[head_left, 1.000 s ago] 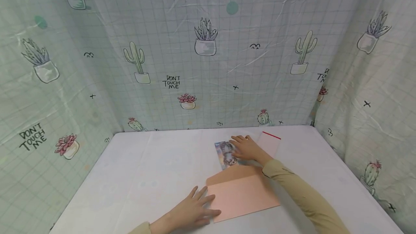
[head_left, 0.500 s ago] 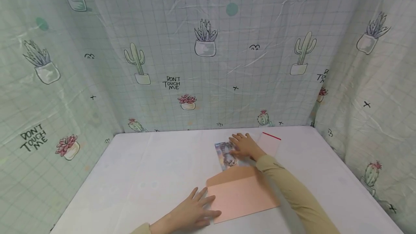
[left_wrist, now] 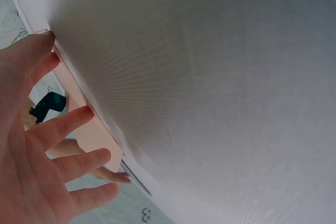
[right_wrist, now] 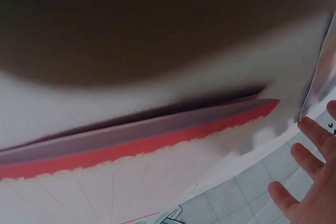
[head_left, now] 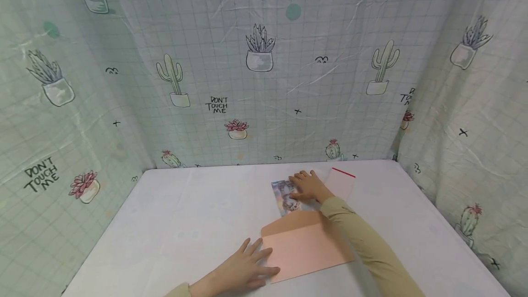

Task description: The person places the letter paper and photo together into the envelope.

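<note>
Flatly, pale pink envelope (head_left: pixel 307 249) flap up, left hand (head_left: pixel 243 272) grip released on it, right hand (head_left: pixel 308 187) released on glossy photo (head_left: pixel 284 197).

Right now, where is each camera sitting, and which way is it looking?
Head: sits high, looks down at the white table; shows left hand, right hand, both tan sleeves.
Left wrist: low by the tabletop, looks along the pink envelope; shows left-hand fingers.
Right wrist: almost on the table, looks at the clear bag with its red strip; shows right-hand fingertips.
Shared: head and left wrist both show the envelope.
</note>
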The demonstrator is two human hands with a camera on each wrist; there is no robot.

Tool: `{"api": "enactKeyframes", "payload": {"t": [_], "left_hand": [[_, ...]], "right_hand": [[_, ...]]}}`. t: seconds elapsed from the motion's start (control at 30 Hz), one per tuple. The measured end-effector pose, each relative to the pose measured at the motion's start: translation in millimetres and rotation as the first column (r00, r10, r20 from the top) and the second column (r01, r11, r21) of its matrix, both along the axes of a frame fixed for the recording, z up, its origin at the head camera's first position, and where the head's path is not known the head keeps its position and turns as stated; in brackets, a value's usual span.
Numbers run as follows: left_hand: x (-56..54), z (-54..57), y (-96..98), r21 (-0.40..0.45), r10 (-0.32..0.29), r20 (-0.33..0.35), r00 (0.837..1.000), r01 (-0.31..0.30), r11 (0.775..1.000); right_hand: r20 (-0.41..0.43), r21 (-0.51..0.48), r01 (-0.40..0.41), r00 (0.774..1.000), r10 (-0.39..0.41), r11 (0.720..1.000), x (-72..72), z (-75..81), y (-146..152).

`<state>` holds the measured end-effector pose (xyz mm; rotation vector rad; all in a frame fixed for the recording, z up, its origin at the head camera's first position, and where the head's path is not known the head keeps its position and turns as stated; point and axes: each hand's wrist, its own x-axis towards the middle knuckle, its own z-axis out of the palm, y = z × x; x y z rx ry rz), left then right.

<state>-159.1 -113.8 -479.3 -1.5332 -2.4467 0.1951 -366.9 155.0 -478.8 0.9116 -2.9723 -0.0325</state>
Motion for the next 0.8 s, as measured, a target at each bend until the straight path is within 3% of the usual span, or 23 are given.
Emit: {"api": "enactKeyframes", "payload": {"t": [0.8], "left_hand": [[0.3,0.3,-0.2,0.013,-0.002,0.017,1.000,0.002,1.000]], "right_hand": [[-0.091,0.039,-0.007,0.996,0.010,0.999,-1.4,-0.4,-0.6]]}}
